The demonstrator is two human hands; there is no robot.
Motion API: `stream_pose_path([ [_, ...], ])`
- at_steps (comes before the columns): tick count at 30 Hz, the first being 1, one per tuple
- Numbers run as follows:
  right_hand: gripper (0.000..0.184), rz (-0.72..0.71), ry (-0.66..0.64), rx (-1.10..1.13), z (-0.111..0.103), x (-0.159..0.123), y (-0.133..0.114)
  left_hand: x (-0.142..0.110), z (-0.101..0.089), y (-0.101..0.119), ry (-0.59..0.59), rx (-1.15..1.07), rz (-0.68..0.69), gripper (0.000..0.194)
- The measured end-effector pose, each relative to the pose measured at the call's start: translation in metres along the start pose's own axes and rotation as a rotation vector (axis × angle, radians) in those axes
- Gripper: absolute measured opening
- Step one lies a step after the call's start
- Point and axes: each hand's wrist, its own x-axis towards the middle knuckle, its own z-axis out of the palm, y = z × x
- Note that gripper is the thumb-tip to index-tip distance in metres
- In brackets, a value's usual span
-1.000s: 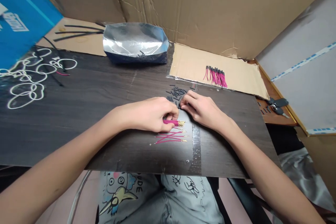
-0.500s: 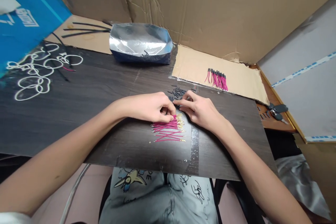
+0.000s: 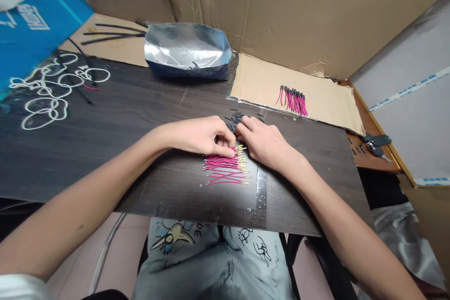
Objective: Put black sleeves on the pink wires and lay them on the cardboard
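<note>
My left hand (image 3: pixel 211 136) is closed in a pinch at the upper edge of a row of short pink wires (image 3: pixel 221 163), with a bit of pink wire showing at its fingertips. The wires lie side by side, some crossed, with gold-coloured tips pointing right. Close by on the right, my right hand (image 3: pixel 262 140) has its fingers curled together at the near side of a loose pile of short black tube pieces (image 3: pixel 236 117). Its fingertips almost meet the left ones, and what they hold is hidden.
Pink wires with black ends (image 3: pixel 296 101) lie on a flat cardboard piece (image 3: pixel 333 98) at back right. An open silver bag (image 3: pixel 186 49) stands at the back. White cord loops (image 3: pixel 45 108) lie left. Keys (image 3: pixel 376 144) rest at far right, below the cardboard wall (image 3: pixel 281 9).
My right hand's fingers, stretched toward the black pieces before, are now curled in close to my left fingertips. My left hand keeps its pinch. The whole view has shifted slightly.
</note>
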Motion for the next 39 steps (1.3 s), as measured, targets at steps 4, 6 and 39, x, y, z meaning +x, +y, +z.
stream_pose_path([
  [4, 0.012, 0.089, 0.095, 0.334, 0.005, -0.004, 0.009, -0.001, -0.003, -0.003, 0.005, -0.031, -0.021, 0.029],
  [6, 0.012, 0.143, 0.164, 0.613, 0.006, -0.006, 0.016, -0.002, -0.004, -0.003, 0.002, -0.081, -0.028, 0.027],
  [39, 0.018, 0.292, 0.169, 1.256, 0.003, -0.007, 0.021, 0.005, -0.003, -0.016, 0.054, -0.342, -0.072, 0.028],
])
